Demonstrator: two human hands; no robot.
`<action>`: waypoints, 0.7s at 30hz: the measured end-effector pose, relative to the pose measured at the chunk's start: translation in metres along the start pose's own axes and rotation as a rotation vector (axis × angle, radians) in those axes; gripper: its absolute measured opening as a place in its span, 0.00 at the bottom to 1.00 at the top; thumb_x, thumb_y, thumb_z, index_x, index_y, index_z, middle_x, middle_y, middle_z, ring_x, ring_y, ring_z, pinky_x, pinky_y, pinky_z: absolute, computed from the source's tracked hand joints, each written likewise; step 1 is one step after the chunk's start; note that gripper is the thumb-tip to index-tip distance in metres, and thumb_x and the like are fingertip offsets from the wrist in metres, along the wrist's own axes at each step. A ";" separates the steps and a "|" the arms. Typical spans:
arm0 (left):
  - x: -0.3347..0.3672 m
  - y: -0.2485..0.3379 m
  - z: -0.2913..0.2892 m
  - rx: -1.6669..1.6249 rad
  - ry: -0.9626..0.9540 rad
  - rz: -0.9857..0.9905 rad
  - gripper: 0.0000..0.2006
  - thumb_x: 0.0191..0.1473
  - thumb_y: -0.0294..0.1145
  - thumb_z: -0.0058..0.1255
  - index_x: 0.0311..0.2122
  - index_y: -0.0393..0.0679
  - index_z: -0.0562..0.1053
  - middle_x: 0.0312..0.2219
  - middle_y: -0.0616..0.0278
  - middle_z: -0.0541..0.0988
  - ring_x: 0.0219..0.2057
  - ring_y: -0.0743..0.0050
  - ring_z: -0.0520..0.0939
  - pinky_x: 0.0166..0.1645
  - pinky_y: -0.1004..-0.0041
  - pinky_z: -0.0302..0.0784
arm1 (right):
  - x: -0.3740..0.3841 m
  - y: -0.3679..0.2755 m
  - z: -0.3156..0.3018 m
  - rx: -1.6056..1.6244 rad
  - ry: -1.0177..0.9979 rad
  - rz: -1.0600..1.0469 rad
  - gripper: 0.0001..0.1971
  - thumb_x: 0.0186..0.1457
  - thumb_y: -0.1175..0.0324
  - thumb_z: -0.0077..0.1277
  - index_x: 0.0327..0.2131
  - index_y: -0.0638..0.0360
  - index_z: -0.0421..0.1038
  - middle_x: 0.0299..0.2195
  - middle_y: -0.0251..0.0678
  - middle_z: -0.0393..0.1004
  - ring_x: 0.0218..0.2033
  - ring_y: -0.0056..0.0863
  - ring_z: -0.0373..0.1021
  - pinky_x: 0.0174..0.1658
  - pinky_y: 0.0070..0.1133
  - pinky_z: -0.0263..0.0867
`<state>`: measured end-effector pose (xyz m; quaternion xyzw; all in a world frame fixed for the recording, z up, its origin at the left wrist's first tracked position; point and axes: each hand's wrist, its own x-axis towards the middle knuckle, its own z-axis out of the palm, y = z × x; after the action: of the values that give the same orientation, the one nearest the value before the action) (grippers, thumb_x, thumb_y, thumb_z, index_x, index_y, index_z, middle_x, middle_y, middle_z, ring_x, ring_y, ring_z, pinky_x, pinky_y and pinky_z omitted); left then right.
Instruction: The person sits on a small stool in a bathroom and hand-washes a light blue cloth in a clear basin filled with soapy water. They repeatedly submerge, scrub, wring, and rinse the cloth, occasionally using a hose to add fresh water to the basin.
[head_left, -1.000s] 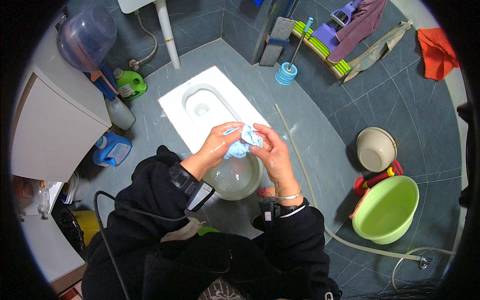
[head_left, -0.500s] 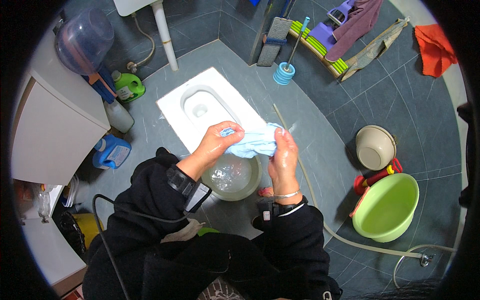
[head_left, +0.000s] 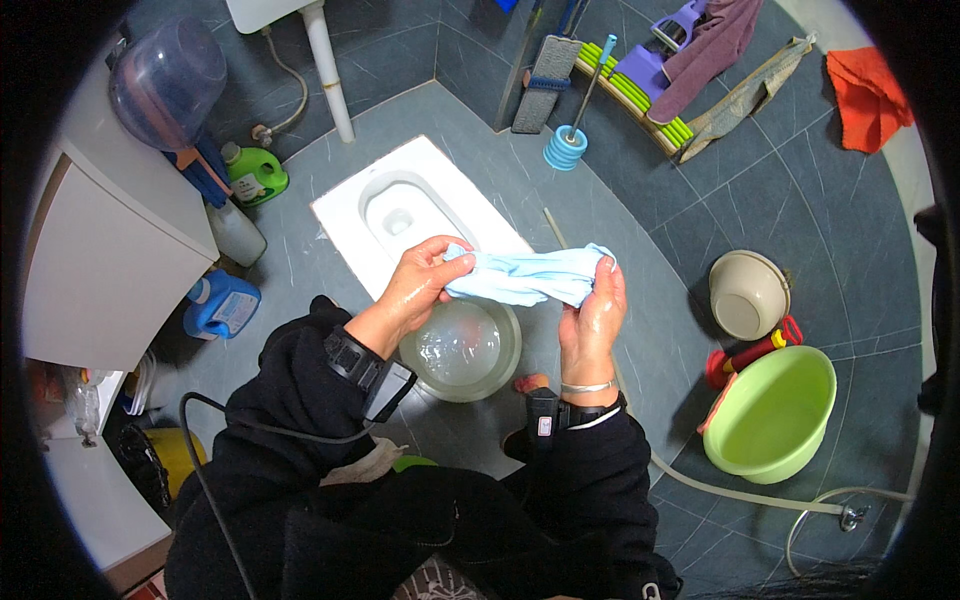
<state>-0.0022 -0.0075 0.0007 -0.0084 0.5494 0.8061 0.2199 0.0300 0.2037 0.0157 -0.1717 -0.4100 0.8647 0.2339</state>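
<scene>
A light blue cloth (head_left: 530, 277) is stretched sideways between my two wet hands, bunched into loose folds. My left hand (head_left: 420, 275) pinches its left end between thumb and fingers. At the other end my right hand (head_left: 597, 310) grips the cloth, thumb on the near side. Below and slightly left of the cloth stands a round basin (head_left: 462, 352) with cloudy, shiny water in it; the cloth is held above its far rim. Behind my hands lies a white squat toilet (head_left: 420, 200) set into the floor.
At right are a lime green basin (head_left: 772, 415), a beige bucket (head_left: 748, 295) and a red pump (head_left: 750, 355). A pale hose (head_left: 740, 492) runs across the floor. Left stand a blue bottle (head_left: 222, 303) and a green bottle (head_left: 254, 174). A toilet brush (head_left: 568, 145) stands at the back.
My right hand has moved to the right, away from my left, so the blue cloth is pulled out longer. My left hand has shifted slightly left.
</scene>
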 end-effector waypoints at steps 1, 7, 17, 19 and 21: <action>0.001 0.000 -0.001 0.007 0.025 0.001 0.09 0.50 0.29 0.54 0.37 0.41 0.72 0.28 0.67 0.74 0.25 0.85 0.71 0.26 0.84 0.64 | 0.000 -0.001 0.000 0.005 -0.003 0.006 0.10 0.59 0.67 0.43 0.39 0.63 0.67 0.34 0.35 0.72 0.36 0.24 0.69 0.40 0.22 0.66; 0.004 -0.005 -0.002 0.055 0.320 -0.047 0.11 0.55 0.38 0.48 0.37 0.42 0.72 0.26 0.67 0.74 0.24 0.80 0.71 0.26 0.80 0.65 | -0.008 0.004 0.007 -0.093 -0.194 -0.049 0.11 0.58 0.67 0.44 0.43 0.61 0.66 0.33 0.31 0.70 0.34 0.21 0.68 0.39 0.19 0.66; 0.007 -0.013 0.001 -0.288 -0.243 -0.264 0.21 0.58 0.41 0.41 0.49 0.34 0.65 0.43 0.53 0.74 0.43 0.67 0.76 0.49 0.69 0.72 | -0.053 0.022 0.021 -1.035 -1.167 -0.445 0.14 0.39 0.79 0.52 0.33 0.51 0.73 0.29 0.36 0.69 0.35 0.36 0.68 0.36 0.24 0.64; 0.005 -0.011 0.001 -0.262 -0.237 -0.259 0.20 0.55 0.28 0.45 0.52 0.33 0.62 0.45 0.53 0.73 0.44 0.66 0.75 0.50 0.69 0.72 | -0.055 0.020 0.019 -0.968 -1.192 -0.313 0.13 0.40 0.80 0.51 0.33 0.52 0.72 0.30 0.35 0.70 0.36 0.33 0.69 0.35 0.24 0.64; 0.003 -0.007 0.001 -0.268 -0.186 -0.159 0.21 0.54 0.26 0.45 0.53 0.33 0.61 0.45 0.52 0.72 0.44 0.66 0.75 0.50 0.69 0.72 | -0.052 0.019 0.018 -0.898 -1.129 -0.188 0.12 0.42 0.79 0.49 0.33 0.53 0.72 0.31 0.34 0.71 0.35 0.30 0.69 0.33 0.22 0.64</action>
<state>-0.0024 -0.0037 -0.0062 -0.0062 0.4117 0.8496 0.3297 0.0593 0.1539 0.0174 0.2572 -0.7965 0.5462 -0.0331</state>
